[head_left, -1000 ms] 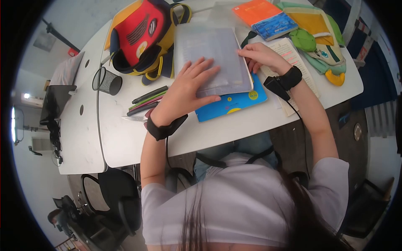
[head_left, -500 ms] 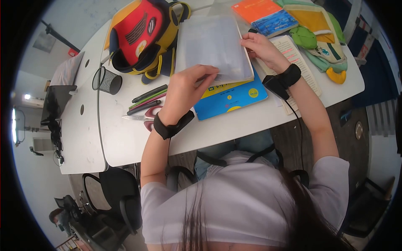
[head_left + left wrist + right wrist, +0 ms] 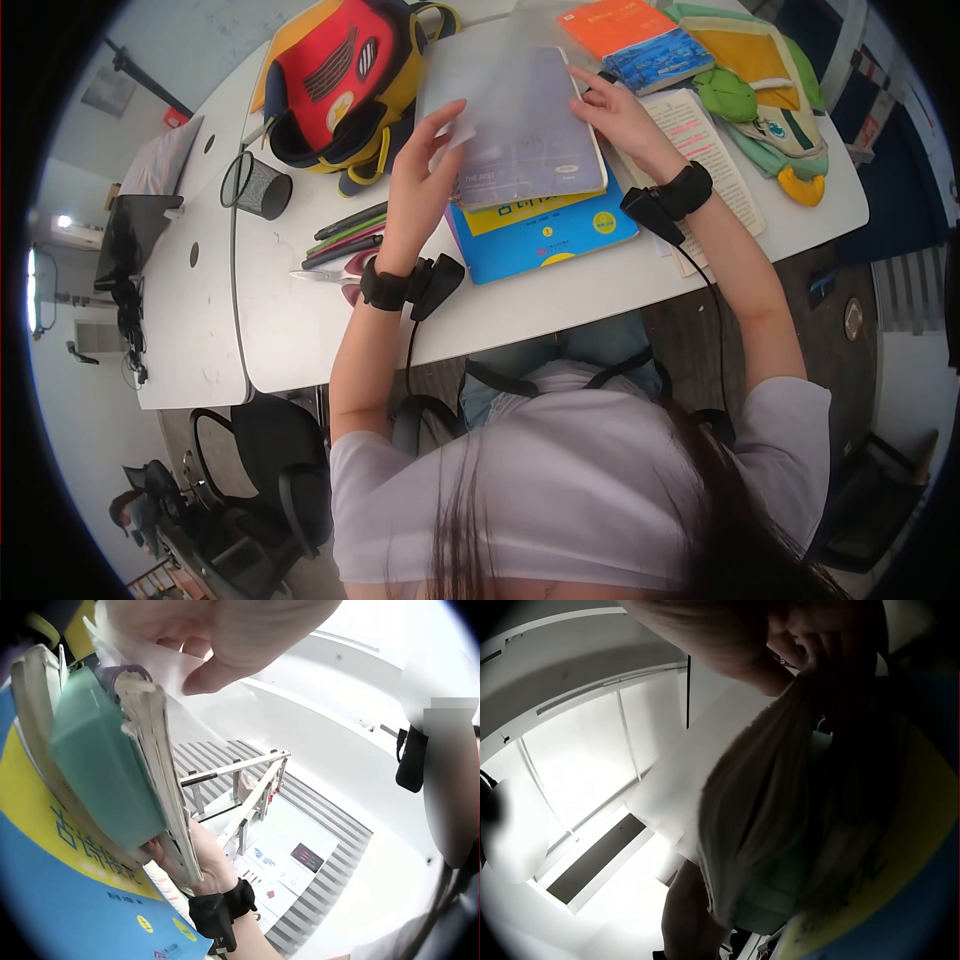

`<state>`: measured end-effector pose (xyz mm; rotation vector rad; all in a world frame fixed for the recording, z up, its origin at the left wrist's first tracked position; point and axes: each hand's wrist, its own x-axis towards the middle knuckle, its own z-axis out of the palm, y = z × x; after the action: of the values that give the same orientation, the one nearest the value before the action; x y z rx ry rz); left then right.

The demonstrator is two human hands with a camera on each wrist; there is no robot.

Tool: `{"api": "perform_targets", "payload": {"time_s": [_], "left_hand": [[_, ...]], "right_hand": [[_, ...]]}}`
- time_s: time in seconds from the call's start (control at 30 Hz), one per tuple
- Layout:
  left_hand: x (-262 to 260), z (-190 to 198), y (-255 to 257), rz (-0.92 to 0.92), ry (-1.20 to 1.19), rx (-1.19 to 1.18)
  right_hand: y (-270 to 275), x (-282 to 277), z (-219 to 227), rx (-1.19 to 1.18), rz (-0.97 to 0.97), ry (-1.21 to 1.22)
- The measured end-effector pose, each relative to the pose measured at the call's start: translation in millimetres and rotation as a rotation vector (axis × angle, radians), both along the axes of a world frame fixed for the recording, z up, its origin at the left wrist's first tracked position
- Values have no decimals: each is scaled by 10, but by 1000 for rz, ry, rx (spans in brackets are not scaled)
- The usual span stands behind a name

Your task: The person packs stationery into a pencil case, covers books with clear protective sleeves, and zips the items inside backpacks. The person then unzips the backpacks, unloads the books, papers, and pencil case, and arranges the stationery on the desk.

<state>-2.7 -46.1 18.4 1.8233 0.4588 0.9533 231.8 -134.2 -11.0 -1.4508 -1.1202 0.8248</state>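
A spiral notebook with a greyish-purple cover lies over a blue and yellow book. My left hand is at its left side, thumb and fingers pinching a translucent plastic sheet that lifts off the cover. At the opposite edge, my right hand grips the notebook, thumb on one side of the pages and fingers on the other, as the right wrist view shows. The left wrist view reveals a teal box-like thing between the notebook and the blue book.
Left of the books lie several pens and scissors, beside a mesh pen cup. A red and yellow backpack stands behind. To the right are printed pages, an orange and blue book and a green-yellow bag.
My left hand went from flat on the plastic to its lower edge, then up and left, raising the sheet and baring the purple cover. My right hand shifted slightly upward along the edge.
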Motion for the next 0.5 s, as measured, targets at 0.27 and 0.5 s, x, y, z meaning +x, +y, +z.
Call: {"api": "perform_targets", "payload": {"time_s": [0.27,0.5], "left_hand": [[-97,35,140,136,-165,-213],[-101,207,45,-16,-489,-407]], "right_hand": [[-59,-43,47,-24,-34,200],[-58,-17,45,-43,-2,308]]}}
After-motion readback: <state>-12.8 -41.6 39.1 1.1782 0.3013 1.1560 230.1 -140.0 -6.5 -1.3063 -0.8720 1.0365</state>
